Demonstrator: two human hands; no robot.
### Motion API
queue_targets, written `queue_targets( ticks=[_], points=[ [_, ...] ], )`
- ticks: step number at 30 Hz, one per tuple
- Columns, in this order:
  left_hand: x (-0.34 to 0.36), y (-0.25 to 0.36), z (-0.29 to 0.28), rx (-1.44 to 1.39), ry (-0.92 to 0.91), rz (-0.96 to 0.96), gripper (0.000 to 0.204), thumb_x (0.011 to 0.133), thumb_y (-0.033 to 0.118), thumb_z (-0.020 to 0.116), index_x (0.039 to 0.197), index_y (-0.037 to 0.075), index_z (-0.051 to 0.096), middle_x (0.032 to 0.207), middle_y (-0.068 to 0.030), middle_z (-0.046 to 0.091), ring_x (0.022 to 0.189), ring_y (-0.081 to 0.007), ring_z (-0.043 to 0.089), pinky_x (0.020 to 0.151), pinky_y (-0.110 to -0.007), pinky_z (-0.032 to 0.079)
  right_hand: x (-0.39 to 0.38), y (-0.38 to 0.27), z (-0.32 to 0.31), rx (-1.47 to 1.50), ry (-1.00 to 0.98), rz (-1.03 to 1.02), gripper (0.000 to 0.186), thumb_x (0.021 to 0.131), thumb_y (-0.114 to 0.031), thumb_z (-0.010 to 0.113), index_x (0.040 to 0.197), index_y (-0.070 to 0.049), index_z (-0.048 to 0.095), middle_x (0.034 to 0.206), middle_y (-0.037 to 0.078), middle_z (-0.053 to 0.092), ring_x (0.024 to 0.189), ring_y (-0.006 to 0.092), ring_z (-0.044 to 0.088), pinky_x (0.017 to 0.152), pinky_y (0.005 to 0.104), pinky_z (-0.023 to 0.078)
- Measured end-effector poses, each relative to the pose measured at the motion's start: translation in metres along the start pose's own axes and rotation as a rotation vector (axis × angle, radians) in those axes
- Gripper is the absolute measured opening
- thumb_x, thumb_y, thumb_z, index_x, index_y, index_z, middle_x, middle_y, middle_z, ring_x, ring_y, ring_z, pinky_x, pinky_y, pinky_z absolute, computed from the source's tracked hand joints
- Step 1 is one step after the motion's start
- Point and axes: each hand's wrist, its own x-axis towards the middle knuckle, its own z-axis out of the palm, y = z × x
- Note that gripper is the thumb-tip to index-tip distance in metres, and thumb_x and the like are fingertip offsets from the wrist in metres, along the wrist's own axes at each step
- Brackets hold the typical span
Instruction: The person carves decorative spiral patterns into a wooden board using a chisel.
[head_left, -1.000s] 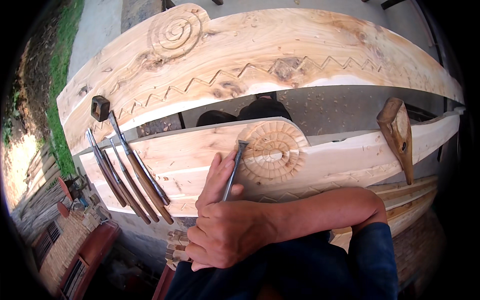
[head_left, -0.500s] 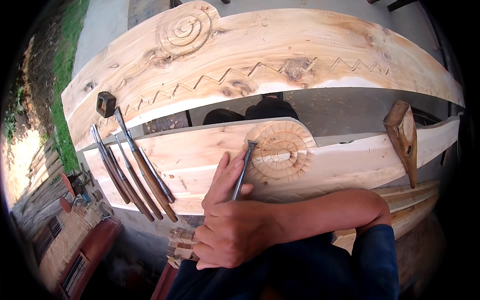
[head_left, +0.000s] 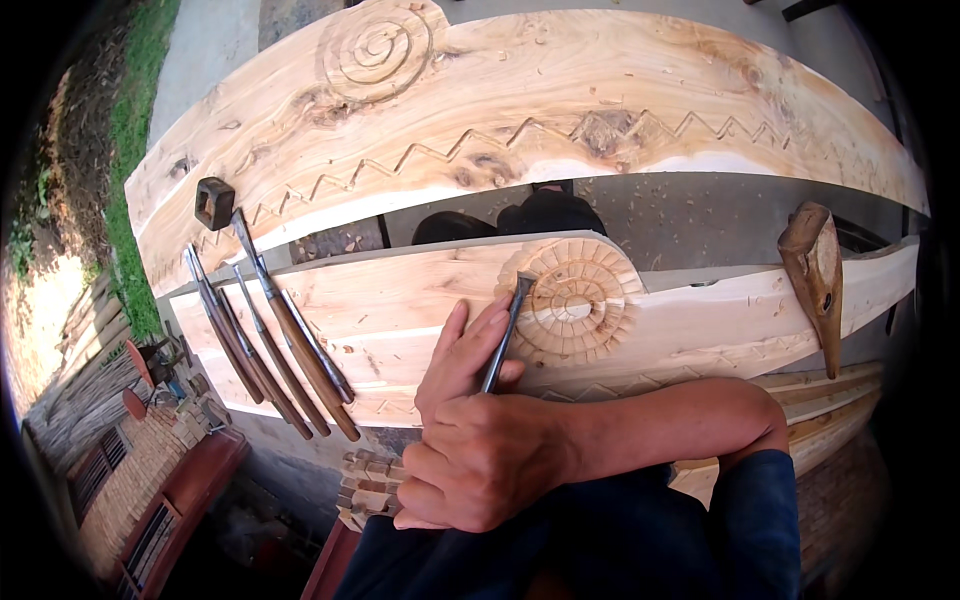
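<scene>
My right hand (head_left: 483, 465) is closed round the handle of a chisel (head_left: 506, 335), whose handle is hidden inside the fist. The flat steel blade slants up to the left part of a carved spiral (head_left: 590, 290), with its edge at the ringed cuts. My left hand (head_left: 455, 365) lies on the lower board (head_left: 400, 290), partly covered by the right. Its fingers stretch along the left of the blade and its thumb shows on the right, so the blade passes between them.
Several carving tools (head_left: 270, 340) lie across the board's left end, beside a dark square-faced mallet head (head_left: 215, 204). A wooden mallet (head_left: 815, 285) rests at the right. Beyond is a larger curved board (head_left: 560, 75) with a zigzag groove and spiral. Chips litter the floor (head_left: 680, 215).
The chisel's edge has shifted slightly right and up, farther onto the spiral's rings. Both hands have moved a little with it. The whole view has also shifted slightly.
</scene>
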Motion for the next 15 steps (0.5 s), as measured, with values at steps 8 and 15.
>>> queue_targets(
  ticks=[8, 15],
  points=[
    [0.0015, 0.0031, -0.0004, 0.014, 0.004, -0.017, 0.041, 0.105, 0.034, 0.073, 0.128, 0.000, 0.075, 0.128, -0.0227, 0.078, 0.129, -0.0327, 0.073, 0.120, -0.054, 0.045, 0.0005, 0.0020, 0.0002, -0.032, 0.005, -0.008, 0.047, 0.091, -0.037, 0.082, 0.070, -0.009, 0.050, 0.065, 0.001, 0.049, 0.055, 0.0153, 0.057, 0.050, 0.0315, 0.041],
    [0.0013, 0.0035, -0.0008, 0.021, -0.049, -0.020, 0.041, 0.105, 0.032, 0.072, 0.131, 0.000, 0.072, 0.132, -0.0222, 0.076, 0.133, -0.0314, 0.070, 0.122, -0.054, 0.042, -0.0015, 0.0020, 0.0004, -0.018, 0.027, 0.005, 0.047, 0.091, -0.038, 0.082, 0.071, -0.009, 0.050, 0.067, 0.001, 0.049, 0.056, 0.0156, 0.057, 0.050, 0.0319, 0.041]
  ],
)
